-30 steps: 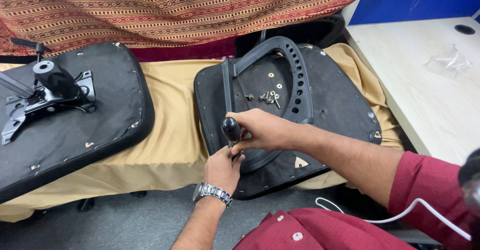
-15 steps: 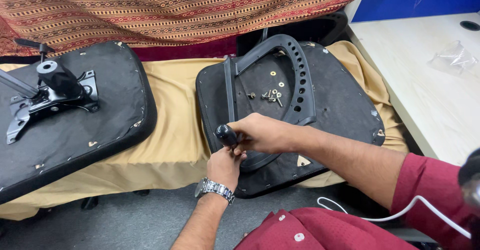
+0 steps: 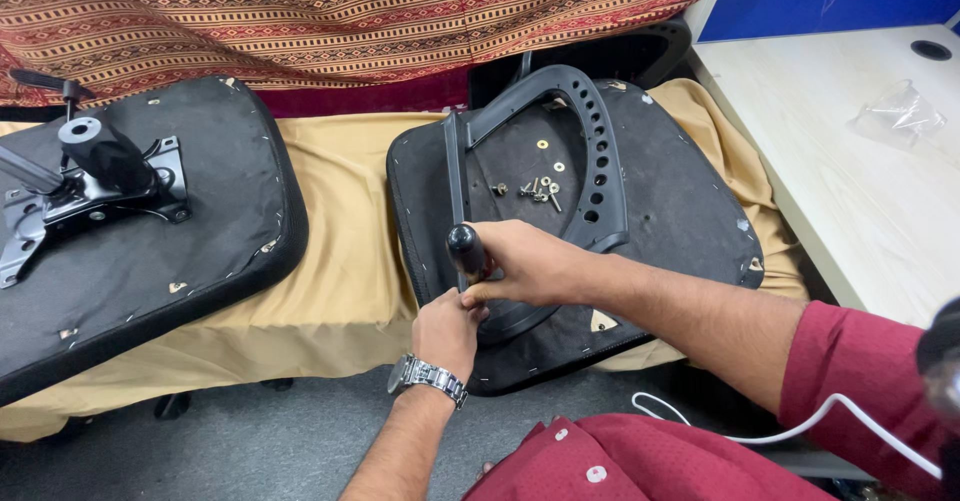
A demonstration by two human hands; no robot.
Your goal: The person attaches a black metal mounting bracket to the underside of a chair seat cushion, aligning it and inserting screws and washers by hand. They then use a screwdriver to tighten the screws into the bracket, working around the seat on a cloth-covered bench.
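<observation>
Gripping low in the frame, just above the red shirt (image 3: 640, 461), the person's left hand (image 3: 445, 331) is curled narrow beneath the tool, its fingers pinched at the lower rim of the armrest bracket; what it pinches is hidden, perhaps a screw. A metal wristwatch (image 3: 428, 378) sits on that wrist. Right above it, the right hand (image 3: 530, 264) is wrapped tight around a screwdriver (image 3: 466, 251), whose dark rounded handle pokes out to the left of the fist, with the shaft out of sight. Both hands meet at the lower end of the black armrest (image 3: 590, 151), a curved loop with a row of holes lying on the upturned seat pad (image 3: 690, 201) at centre frame. By the look of it, the fastening of the armrest to the seat is the step in hand, at its near mounting point. A next move would call for a steady straight push on the handle while the left hand keeps the piece from shifting. Farther up, inside the loop, loose screws and washers (image 3: 537, 191) lie scattered. To the upper left, a second seat pad (image 3: 130, 251) carries its metal tilt mechanism (image 3: 95, 176). Both pads rest on a tan cloth (image 3: 345, 231), with a striped woven fabric (image 3: 350, 11) along the top and a pale desk (image 3: 850, 181) at the right.
</observation>
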